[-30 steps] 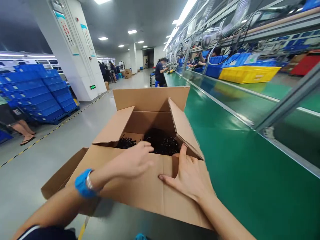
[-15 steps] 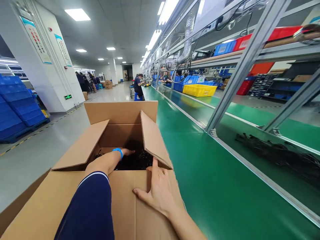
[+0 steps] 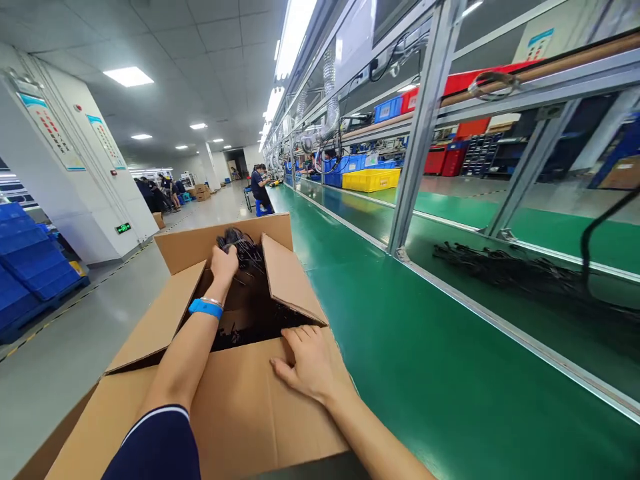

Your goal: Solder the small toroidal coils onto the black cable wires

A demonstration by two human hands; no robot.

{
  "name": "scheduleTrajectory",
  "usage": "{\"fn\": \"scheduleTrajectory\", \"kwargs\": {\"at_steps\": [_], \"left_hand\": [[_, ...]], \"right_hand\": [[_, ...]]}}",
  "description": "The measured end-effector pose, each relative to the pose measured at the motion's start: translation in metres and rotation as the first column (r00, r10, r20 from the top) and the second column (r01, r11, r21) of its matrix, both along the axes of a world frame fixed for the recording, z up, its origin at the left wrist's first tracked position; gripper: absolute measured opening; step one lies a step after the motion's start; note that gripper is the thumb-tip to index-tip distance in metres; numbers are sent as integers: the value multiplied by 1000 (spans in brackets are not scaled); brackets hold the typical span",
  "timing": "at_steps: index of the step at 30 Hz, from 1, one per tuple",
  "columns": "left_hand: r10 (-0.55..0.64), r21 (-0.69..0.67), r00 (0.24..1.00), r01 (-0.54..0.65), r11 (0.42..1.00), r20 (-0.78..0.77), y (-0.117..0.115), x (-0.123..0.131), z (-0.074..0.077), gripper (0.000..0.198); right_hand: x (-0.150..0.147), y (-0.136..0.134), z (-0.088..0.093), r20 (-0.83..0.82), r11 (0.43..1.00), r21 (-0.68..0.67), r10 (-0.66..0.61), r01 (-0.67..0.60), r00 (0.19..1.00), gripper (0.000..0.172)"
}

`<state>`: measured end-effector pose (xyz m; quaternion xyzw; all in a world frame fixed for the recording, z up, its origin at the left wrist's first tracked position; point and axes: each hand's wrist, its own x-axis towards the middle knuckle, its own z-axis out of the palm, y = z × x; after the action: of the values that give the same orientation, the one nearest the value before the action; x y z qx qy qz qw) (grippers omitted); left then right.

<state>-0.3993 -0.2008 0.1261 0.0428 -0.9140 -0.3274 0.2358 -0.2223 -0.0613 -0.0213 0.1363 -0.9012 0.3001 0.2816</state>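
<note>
An open cardboard box (image 3: 240, 407) stands before me with its flaps folded outward. Above its opening, my left hand (image 3: 223, 264) is closed around a bundle of black cables (image 3: 243, 247), whose loose ends hang down toward the inside. More black pieces lie in the shadow at the bottom of the box; I cannot make out their exact shape. My right hand (image 3: 311, 360) rests on the near flap by the right corner, fingers spread over the edge of the opening and holding nothing. The right flap (image 3: 293, 277) leans inward over the opening.
A long green workbench (image 3: 360, 320) runs along the right, with a metal frame post (image 3: 417, 140) on it. Black cables (image 3: 500, 267) lie beyond the rail. Farther off are a yellow bin (image 3: 371, 180) and a seated person (image 3: 259, 187). Blue crates (image 3: 35, 260) stand left.
My left hand has risen out of the box with the black cable bundle in it. My right hand stays on the near flap. The view has turned to the right.
</note>
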Motion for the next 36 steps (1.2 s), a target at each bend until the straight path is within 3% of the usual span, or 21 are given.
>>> {"fn": "scheduleTrajectory", "kwargs": {"at_steps": [1,2,5,8,11,13,15,17,19,21,23,25,27,29,32,36], "left_hand": [[5,25,996,-2,1000,-92,-2,3,11,43],[4,49,983,5,999,-182,-5,7,22,48],[-42,102,916,90,991,-400,-12,32,46,59],[-240,141,762,397,907,-601,-9,73,51,55],[-428,135,610,664,736,-666,12,125,40,49],[-503,163,580,743,649,-641,31,162,25,50],[-606,225,562,810,542,-563,48,196,8,56],[-743,358,527,844,401,-412,59,224,-13,63],[-867,569,426,792,220,-258,66,243,-34,67],[-935,758,289,651,36,-204,74,255,-56,71],[-950,857,205,504,-105,-237,87,262,-76,79],[-954,892,123,403,-203,-273,103,266,-93,86],[-949,896,62,355,-268,-308,122,267,-108,90],[-942,891,14,329,-312,-335,139,264,-123,92],[-922,889,-44,252,-382,-384,162,257,-145,99],[-874,873,-62,55,-485,-482,187,250,-163,108]], "right_hand": [[-1,1,-1,-33,1000,0,16,-16,999,21],[-2,3,-1,-70,1000,-4,29,-30,997,20],[2,13,9,-193,997,-59,28,-40,981,30],[21,32,41,-311,981,-196,-63,1,948,28],[52,51,83,-378,935,-348,-208,69,902,33],[76,60,105,-332,906,-415,-240,87,912,54],[98,63,116,-184,882,-468,-158,55,970,68],[118,64,114,-33,843,-538,-49,24,998,60],[136,70,104,59,780,-626,42,5,997,45],[151,81,91,116,694,-718,194,-53,974,39],[166,97,83,141,625,-768,374,-137,917,40],[178,115,82,166,607,-776,455,-169,875,39],[188,131,86,231,643,-753,462,-143,856,35],[196,144,92,400,761,-648,389,-45,830,28],[204,158,101,654,913,-379,150,150,741,18],[211,165,108,805,948,-135,-65,289,589,16]]}}
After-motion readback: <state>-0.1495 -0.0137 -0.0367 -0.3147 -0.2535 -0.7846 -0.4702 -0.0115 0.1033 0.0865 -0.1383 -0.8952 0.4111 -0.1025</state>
